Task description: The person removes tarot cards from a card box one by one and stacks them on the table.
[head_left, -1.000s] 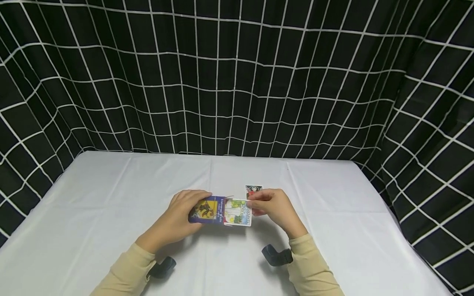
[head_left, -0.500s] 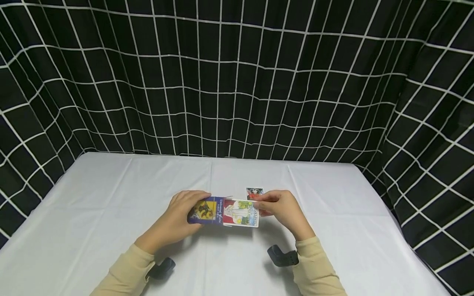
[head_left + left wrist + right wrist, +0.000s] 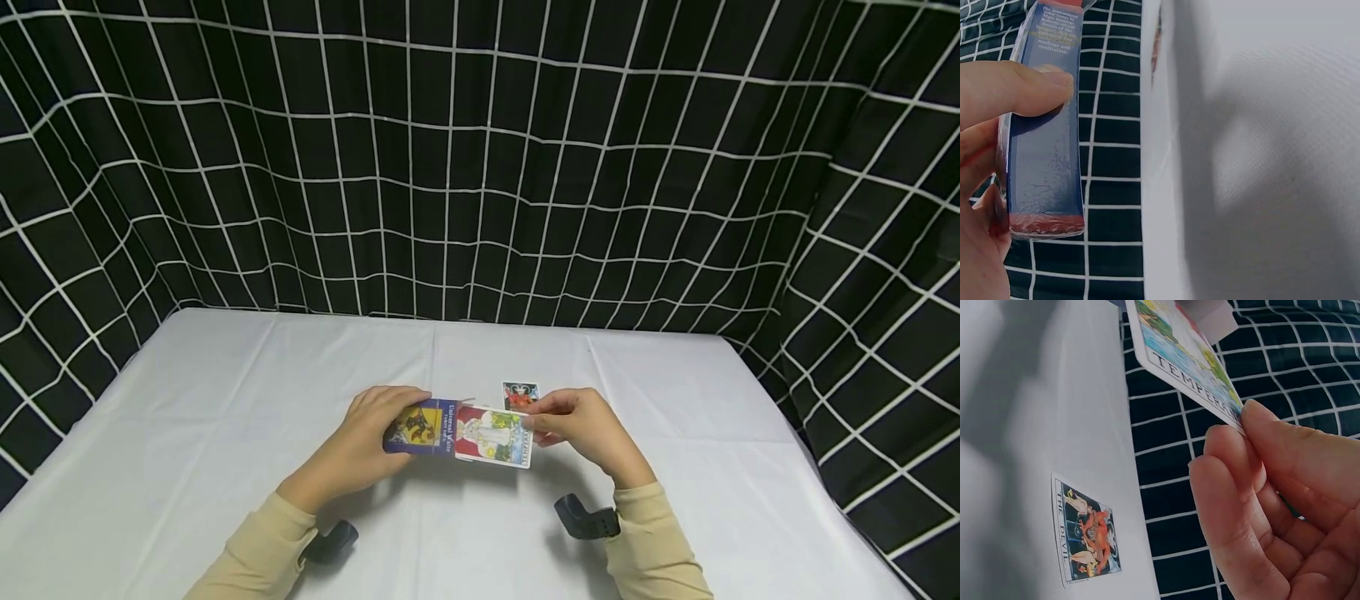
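Observation:
My left hand (image 3: 375, 435) grips a blue tarot card box (image 3: 417, 426), thumb along its narrow side (image 3: 1044, 156) in the left wrist view. From the box's right end a Temperance tarot card (image 3: 495, 435) sticks out, nearly all of its picture showing. Thumb and fingertips of my right hand (image 3: 581, 429) pinch that card by its outer corner; the right wrist view shows the card's lettered edge (image 3: 1194, 387). Flat on the cloth just behind the right hand lies a Devil tarot card (image 3: 520, 394), seen whole in the right wrist view. The inside of the box is hidden.
A white cloth (image 3: 300, 367) covers the table under both hands. Black curtain with a white grid (image 3: 480, 167) hangs behind and on both sides. Dark wrist devices (image 3: 585, 518) jut inward from each sleeve.
My right hand has moved to the right, drawing the Temperance card farther out of the box and tilting it slightly. The left hand and box stay nearly still. More of the Devil card shows.

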Demonstrator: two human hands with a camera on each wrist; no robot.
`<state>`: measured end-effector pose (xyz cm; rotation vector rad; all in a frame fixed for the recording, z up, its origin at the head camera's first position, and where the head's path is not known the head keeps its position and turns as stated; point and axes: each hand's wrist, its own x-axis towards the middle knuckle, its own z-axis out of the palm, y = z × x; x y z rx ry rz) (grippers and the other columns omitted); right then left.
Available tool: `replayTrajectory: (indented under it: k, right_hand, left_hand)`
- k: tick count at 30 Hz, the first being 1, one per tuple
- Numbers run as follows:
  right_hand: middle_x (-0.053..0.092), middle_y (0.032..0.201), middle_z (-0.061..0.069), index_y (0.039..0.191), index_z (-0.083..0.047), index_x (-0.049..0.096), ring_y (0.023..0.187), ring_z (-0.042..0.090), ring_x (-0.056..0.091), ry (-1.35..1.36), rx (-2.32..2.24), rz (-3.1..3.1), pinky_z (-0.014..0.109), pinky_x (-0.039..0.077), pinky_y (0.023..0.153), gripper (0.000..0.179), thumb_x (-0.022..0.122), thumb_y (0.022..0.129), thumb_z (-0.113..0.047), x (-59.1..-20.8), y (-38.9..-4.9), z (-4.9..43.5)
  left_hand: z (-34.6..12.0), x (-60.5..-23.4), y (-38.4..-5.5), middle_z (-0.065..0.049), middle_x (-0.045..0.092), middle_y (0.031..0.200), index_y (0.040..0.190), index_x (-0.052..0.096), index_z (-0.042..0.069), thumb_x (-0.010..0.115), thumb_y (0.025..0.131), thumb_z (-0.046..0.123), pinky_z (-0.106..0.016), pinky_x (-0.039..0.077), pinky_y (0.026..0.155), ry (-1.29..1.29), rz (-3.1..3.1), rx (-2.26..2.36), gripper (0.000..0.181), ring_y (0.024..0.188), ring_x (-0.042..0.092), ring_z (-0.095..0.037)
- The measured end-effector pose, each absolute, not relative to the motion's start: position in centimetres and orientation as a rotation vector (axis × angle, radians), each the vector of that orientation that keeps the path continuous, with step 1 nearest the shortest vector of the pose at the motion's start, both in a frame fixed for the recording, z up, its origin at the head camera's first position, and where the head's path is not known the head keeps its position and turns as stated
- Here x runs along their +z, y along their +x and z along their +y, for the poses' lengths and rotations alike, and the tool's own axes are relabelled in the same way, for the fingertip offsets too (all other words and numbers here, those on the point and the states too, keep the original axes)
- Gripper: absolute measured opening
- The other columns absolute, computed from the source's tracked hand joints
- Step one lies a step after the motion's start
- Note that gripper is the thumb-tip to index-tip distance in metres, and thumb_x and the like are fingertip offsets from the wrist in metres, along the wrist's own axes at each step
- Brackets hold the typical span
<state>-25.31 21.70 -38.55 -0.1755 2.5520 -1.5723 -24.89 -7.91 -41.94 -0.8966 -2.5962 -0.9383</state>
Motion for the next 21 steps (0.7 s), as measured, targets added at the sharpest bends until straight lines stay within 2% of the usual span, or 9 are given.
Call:
replayTrajectory:
  k: [17, 21]
  right_hand:
    - [0.069, 0.078, 0.009, 0.092, 0.007, 0.067, 0.064, 0.014, 0.064, -0.157, -1.487, 2.533, 0.039, 0.057, 0.068, 0.02, 0.069, 0.079, -0.009, -38.2, -25.3, 23.5]
    - [0.068, 0.077, 0.008, 0.093, 0.007, 0.066, 0.065, 0.014, 0.064, -0.157, -1.47, 2.508, 0.036, 0.057, 0.066, 0.02, 0.068, 0.08, -0.009, -38.3, -25.3, 23.9]
  left_hand:
    - [-7.6, -42.1, -24.9, 0.002, 0.053, 0.13, 0.131, 0.049, 0.017, 0.077, 0.065, 0.011, -0.043, 0.026, 0.107, -0.907, -2.61, -0.935, 0.073, 0.121, 0.042, -0.018]
    - [-7.6, -42.3, -24.8, 0.002, 0.053, 0.13, 0.131, 0.049, 0.016, 0.077, 0.064, 0.011, -0.043, 0.026, 0.107, -0.895, -2.624, -0.943, 0.073, 0.121, 0.042, -0.018]
